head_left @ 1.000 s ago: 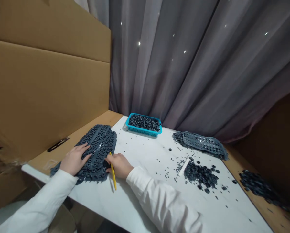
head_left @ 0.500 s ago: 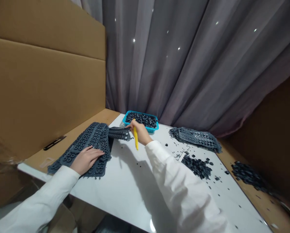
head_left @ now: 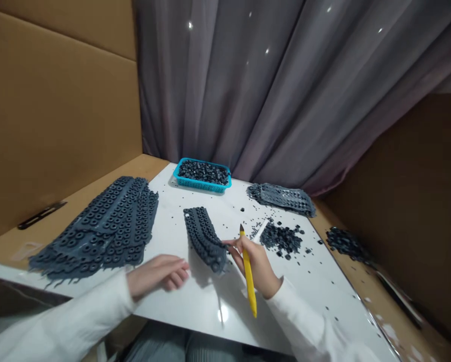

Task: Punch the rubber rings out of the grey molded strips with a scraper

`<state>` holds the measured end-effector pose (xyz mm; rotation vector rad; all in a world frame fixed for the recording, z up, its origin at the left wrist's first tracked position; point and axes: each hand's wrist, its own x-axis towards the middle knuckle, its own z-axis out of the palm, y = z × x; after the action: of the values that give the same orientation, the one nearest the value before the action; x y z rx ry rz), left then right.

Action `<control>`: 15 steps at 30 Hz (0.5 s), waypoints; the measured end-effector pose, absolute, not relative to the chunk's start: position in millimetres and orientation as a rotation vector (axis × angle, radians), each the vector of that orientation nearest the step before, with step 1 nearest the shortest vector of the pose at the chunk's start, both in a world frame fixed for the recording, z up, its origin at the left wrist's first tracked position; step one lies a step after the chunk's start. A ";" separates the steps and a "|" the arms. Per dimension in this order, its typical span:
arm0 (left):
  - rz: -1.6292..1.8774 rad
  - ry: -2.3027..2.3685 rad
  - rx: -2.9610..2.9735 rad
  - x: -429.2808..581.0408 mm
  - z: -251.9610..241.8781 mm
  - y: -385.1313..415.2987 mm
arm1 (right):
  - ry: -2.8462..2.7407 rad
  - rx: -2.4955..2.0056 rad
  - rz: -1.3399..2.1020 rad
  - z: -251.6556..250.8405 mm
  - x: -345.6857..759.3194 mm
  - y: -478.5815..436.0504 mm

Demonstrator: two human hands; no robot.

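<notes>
In my right hand [head_left: 256, 264] are two things: the fingertips pinch the edge of a dark grey molded rubber sheet [head_left: 202, 234] with rows of rings, and a yellow pen-like tool [head_left: 249, 281] with a dark pointed tip lies across the fingers. The sheet bends in the air above the white table, its lower end curling. My left hand [head_left: 161, 274] hovers left of that sheet, apart from it, slightly blurred, with loosely bent fingers and nothing in them. Beyond it, a stack of similar ringed sheets [head_left: 97, 226] covers the table's left side.
A blue basket [head_left: 202, 187] full of small black pieces stands at the back. Flattened sheets [head_left: 283, 198] lie at back right, behind a pile of black pieces [head_left: 283, 239] with a white strip [head_left: 262, 230]. Another black pile [head_left: 346, 244] sits on the right cardboard. A black cutter-like object [head_left: 40, 216] lies far left.
My right hand has drawn the rubber sheet away from the stack, toward me and to the right. My left hand has lifted off the stack and moved right. The view has shifted.
</notes>
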<state>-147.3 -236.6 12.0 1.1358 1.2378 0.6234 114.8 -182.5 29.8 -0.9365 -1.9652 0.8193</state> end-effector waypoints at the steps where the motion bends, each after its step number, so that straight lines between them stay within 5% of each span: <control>1: 0.504 1.053 0.847 -126.6 12.2 -229.3 | -1.960 -0.907 0.765 37.8 111.6 -181.5; 5: 0.983 0.824 0.239 -78.7 18.5 -175.4 | -2.004 -0.860 0.568 68.5 108.2 -171.1; 15: 1.165 0.911 0.571 -59.7 15.1 -77.1 | -2.142 -0.894 0.363 30.9 128.9 -171.0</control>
<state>-59.7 -77.1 15.1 0.5709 0.9110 1.1650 128.9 -171.0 30.9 -0.8936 -2.1417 0.3634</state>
